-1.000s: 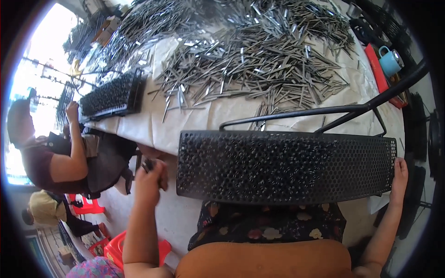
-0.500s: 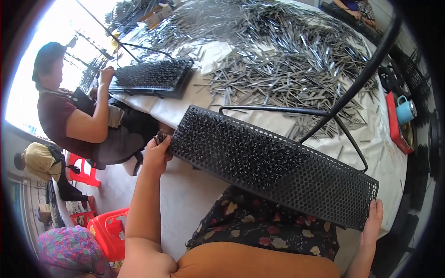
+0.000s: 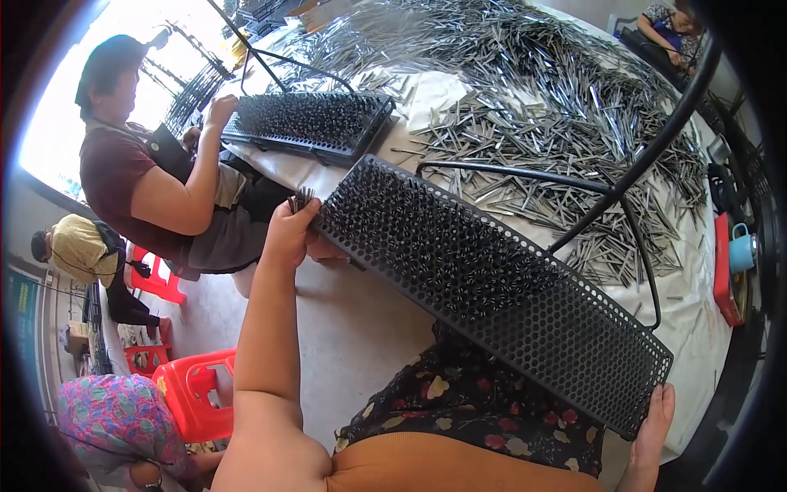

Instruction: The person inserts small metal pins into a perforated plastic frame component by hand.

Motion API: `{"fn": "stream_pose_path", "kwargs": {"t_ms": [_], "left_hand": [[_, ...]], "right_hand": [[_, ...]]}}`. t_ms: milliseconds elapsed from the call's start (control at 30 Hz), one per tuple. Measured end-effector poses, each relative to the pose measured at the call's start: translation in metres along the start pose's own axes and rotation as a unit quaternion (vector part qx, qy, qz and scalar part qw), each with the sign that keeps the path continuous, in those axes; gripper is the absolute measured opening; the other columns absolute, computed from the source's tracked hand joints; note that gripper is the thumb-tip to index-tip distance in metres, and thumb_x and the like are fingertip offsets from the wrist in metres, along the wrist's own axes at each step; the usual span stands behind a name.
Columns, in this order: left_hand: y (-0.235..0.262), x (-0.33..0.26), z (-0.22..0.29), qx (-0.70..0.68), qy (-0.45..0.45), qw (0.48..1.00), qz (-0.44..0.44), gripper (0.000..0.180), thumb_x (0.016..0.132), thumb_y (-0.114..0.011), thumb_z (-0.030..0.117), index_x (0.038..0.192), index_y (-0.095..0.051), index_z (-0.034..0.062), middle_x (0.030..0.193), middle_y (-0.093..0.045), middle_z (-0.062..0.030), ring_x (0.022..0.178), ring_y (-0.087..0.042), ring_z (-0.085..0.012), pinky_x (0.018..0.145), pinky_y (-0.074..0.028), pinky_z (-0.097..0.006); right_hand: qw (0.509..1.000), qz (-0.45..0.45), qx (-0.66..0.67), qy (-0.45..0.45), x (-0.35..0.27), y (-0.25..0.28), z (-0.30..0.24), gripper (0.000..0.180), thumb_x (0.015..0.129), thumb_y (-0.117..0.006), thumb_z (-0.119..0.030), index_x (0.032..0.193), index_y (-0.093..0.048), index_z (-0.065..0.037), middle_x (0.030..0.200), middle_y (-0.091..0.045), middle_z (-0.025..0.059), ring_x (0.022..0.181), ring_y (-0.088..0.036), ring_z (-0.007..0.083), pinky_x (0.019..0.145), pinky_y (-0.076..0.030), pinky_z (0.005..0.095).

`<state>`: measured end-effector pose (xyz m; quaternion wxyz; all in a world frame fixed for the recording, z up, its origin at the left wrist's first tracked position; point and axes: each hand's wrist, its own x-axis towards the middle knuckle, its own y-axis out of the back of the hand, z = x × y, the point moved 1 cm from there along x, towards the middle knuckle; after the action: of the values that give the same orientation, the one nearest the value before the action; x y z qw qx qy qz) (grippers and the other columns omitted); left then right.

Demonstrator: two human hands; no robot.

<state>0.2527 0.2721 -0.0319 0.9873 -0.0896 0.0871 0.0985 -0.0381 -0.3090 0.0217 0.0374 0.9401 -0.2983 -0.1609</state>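
A long black perforated tray (image 3: 590, 353) slants across in front of me, its left end higher in the picture. Small dark pieces (image 3: 434, 238) stand up from its holes over the left and middle; bare holes show toward the right end. My left hand (image 3: 288, 234) is closed at the left end, with a bunch of thin dark metal strips (image 3: 304, 198) sticking up from its fingers. Whether it also touches the tray I cannot tell. My right hand (image 3: 654, 428) grips the lower right corner of the tray, fingers along its edge.
Loose metal strips (image 3: 525, 131) lie heaped on a pale-covered table (image 3: 697, 353). A black metal frame (image 3: 656, 148) rises behind my tray. At left, a person (image 3: 152, 180) works at a similar tray (image 3: 311, 123). Red stools (image 3: 197, 402) stand on the floor; a blue mug (image 3: 743, 250) sits at right.
The whole view has tilted clockwise, so the tray slopes more steeply in the picture. Both hands stay at its ends. More of the seated person at the far right shows.
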Motion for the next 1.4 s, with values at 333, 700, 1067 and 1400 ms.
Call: {"fn": "stream_pose_path", "kwargs": {"t_ms": [333, 700, 1067, 1400], "left_hand": [[0.018, -0.008, 0.011, 0.032, 0.007, 0.999, -0.014, 0.013, 0.091, -0.067, 0.016, 0.087, -0.058, 0.0082, 0.072, -0.058, 0.0006, 0.051, -0.048, -0.0074, 0.042, -0.035, -0.021], [0.006, -0.029, 0.013, 0.048, 0.006, 0.999, -0.008, 0.015, 0.091, -0.068, 0.022, 0.090, -0.061, 0.0084, 0.076, -0.062, 0.0011, 0.057, -0.057, -0.0087, 0.048, -0.048, -0.024], [0.005, -0.017, 0.011, 0.004, 0.042, 0.998, -0.049, 0.014, 0.093, -0.063, 0.016, 0.094, -0.055, 0.0041, 0.081, -0.063, -0.0068, 0.065, -0.068, -0.0206, 0.055, -0.062, -0.041], [0.002, -0.009, 0.020, 0.004, 0.044, 0.998, -0.040, 0.011, 0.090, -0.067, 0.013, 0.090, -0.059, 0.0050, 0.078, -0.063, -0.0033, 0.062, -0.064, -0.0169, 0.053, -0.058, -0.037]], "right_hand": [[0.999, 0.002, -0.041, 0.012, 0.005, 0.015, 0.004, 0.019, 0.104, -0.047, -0.020, 0.092, -0.051, -0.005, 0.085, -0.053, -0.0020, 0.076, -0.047, 0.0044, 0.069, -0.040, 0.0218], [0.999, 0.039, -0.026, 0.005, 0.013, 0.029, 0.000, 0.016, 0.102, -0.051, -0.020, 0.096, -0.053, -0.006, 0.085, -0.055, -0.0021, 0.077, -0.051, 0.0046, 0.071, -0.043, 0.0204], [0.997, 0.059, -0.031, 0.045, 0.004, 0.015, 0.005, 0.017, 0.103, -0.047, -0.019, 0.093, -0.051, -0.006, 0.084, -0.054, -0.0015, 0.073, -0.049, 0.0045, 0.066, -0.041, 0.0210], [0.999, 0.023, -0.034, 0.033, 0.010, 0.012, -0.001, 0.016, 0.103, -0.047, -0.018, 0.094, -0.050, -0.006, 0.083, -0.054, -0.0022, 0.074, -0.050, 0.0041, 0.066, -0.042, 0.0216]]}}
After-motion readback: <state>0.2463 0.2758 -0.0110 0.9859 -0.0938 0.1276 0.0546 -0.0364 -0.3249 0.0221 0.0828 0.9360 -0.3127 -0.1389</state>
